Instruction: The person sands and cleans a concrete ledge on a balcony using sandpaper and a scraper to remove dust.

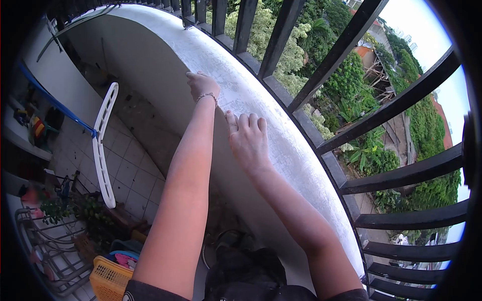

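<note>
My left hand [204, 85] is on the inner edge of a white-topped parapet wall [288, 165], fingers curled in. A thin bracelet circles that wrist. Whatever the left fingers may hold, if anything, is hidden. Closer to me, my right hand [249, 140] rests back-up on the same wall top beside its inner edge. Its fingers lie on the surface, slightly bent and apart, with nothing visible in them.
Dark metal railing bars [321, 72] line the wall's outer side, with trees beyond. To the left hangs a white plastic hanger bar [103, 145] on a blue pole [55, 100]. Below are a tiled floor [123, 160], a yellow basket [108, 276], potted plants and a metal rack [45, 251].
</note>
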{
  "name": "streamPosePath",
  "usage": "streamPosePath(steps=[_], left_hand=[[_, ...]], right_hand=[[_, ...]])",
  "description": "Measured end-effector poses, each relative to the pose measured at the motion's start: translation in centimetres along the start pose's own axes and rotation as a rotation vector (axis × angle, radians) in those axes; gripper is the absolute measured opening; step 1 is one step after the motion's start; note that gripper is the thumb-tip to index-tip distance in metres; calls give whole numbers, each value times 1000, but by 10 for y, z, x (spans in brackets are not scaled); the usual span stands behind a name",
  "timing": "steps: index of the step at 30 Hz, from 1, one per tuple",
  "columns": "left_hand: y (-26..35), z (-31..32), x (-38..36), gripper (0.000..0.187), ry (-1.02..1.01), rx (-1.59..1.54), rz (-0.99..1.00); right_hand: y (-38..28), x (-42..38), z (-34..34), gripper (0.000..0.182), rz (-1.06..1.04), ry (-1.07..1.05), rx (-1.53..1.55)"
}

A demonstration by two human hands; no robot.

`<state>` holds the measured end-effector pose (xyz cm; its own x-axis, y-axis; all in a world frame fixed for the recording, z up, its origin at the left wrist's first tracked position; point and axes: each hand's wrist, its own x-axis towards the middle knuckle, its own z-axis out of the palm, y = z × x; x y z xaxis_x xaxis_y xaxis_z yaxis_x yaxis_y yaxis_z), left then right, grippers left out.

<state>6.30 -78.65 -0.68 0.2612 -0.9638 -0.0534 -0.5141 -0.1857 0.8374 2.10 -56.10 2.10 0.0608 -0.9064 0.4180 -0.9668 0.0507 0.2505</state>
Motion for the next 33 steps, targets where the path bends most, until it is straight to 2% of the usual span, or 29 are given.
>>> streamPosePath(steps=[2,5,8,9,12,16,17,21,22,23,24,26,28,30,33], left_hand=[[1,-4,-6,40,-36,-6,-22],[4,-3,-1,41,-33,8,-19],[-4,-8,-10,42,-41,15,-22],[4,-9,-9,42,-47,-4,-8],[1,-2,-1,43,-1,9,6],[0,3,4,45,-16,20,6],[-2,5,6,48,-15,26,11],[1,-5,3,60,-12,46,35],[1,-3,4,70,60,89,160],[2,1,0,74,140,443,308],[-16,14,28,72,180,737,645],[9,-13,-4,70,-35,980,691],[8,-8,-5,70,-141,1103,775],[-2,-4,-14,70,-285,956,794],[-23,-2,-45,69,-311,1006,1001]], right_hand=[[7,-21,-15,49,5,-46,77],[9,-66,-21,53,-149,-138,-71],[11,-55,-35,58,-52,-137,157],[15,-56,-46,58,-97,-84,148],[18,-72,-83,55,59,-67,217],[38,-128,-77,64,296,-80,356],[42,-143,-84,58,301,0,385],[45,-208,-121,51,481,105,394],[47,-228,-129,53,498,103,363],[48,-249,-139,54,515,100,330],[51,-270,-149,55,532,100,296],[55,-315,-169,51,582,110,237],[54,-357,-188,49,662,126,210],[48,-402,-198,49,797,155,158],[29,-460,-209,44,993,172,101]])
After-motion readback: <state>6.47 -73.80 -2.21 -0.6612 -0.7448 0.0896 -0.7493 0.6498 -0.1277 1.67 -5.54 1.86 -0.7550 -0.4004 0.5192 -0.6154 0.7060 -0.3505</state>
